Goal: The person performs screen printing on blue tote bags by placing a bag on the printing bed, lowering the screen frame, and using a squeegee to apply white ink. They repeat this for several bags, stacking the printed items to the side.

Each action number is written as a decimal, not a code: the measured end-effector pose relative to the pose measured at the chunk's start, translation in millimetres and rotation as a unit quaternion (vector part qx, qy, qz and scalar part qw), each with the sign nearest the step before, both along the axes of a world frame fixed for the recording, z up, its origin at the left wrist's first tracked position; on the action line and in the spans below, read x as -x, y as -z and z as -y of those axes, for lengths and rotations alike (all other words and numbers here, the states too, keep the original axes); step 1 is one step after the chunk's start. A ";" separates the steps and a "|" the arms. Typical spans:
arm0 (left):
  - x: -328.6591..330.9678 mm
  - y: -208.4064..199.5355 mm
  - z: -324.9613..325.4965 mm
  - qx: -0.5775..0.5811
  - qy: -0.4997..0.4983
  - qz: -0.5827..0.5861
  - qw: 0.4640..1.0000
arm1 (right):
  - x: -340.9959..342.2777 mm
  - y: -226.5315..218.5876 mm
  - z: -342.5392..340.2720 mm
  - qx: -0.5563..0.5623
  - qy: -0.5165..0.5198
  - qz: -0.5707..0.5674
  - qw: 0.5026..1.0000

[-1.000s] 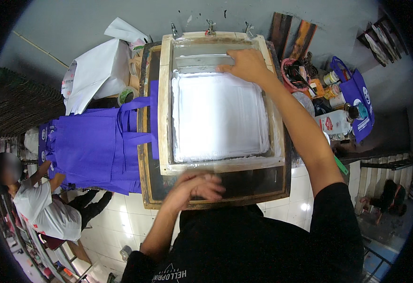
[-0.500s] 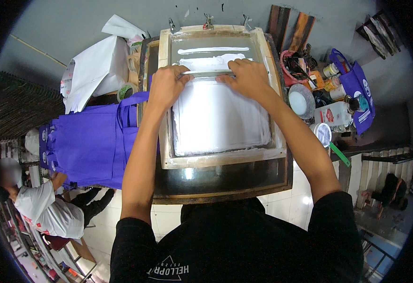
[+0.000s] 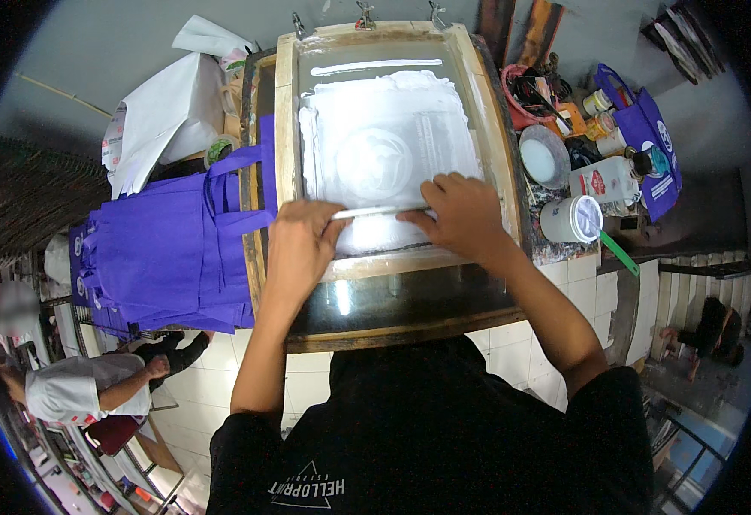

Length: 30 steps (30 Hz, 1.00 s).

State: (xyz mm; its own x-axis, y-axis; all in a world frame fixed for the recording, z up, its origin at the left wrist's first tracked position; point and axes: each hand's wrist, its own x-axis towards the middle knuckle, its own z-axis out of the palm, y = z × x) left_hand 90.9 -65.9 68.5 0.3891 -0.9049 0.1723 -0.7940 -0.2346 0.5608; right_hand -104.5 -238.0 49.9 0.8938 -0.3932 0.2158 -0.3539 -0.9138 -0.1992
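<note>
Over the framed screen, both hands clamped round a pale squeegee, its ends hidden beneath them.

Room opens above the wooden-framed screen beyond the squeegee, while a white tub obstructs the right.

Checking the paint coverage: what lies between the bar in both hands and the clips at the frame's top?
In the head view: white paint bearing a faint round mark, then a thin white streak, then the frame's top edge.
</note>
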 end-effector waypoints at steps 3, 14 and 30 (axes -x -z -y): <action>20.4 0.1 -25.4 0.028 0.009 -0.007 1.000 | 19.1 13.3 -25.3 0.016 0.004 0.043 0.999; 12.1 57.6 -76.2 0.062 -0.016 0.105 0.992 | 34.3 7.0 -31.4 0.022 -0.038 0.050 0.998; 3.8 31.4 -25.1 0.161 -0.115 0.237 0.951 | -20.7 -172.9 36.6 0.238 -0.028 0.355 0.904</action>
State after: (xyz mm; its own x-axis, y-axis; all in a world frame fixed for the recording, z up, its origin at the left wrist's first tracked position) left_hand 87.1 -40.8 37.1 0.3808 -0.6758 0.6311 -0.9236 -0.3100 0.2254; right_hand -83.7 -274.6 222.8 0.4796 -0.0624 0.8753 -0.2415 -0.9683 0.0633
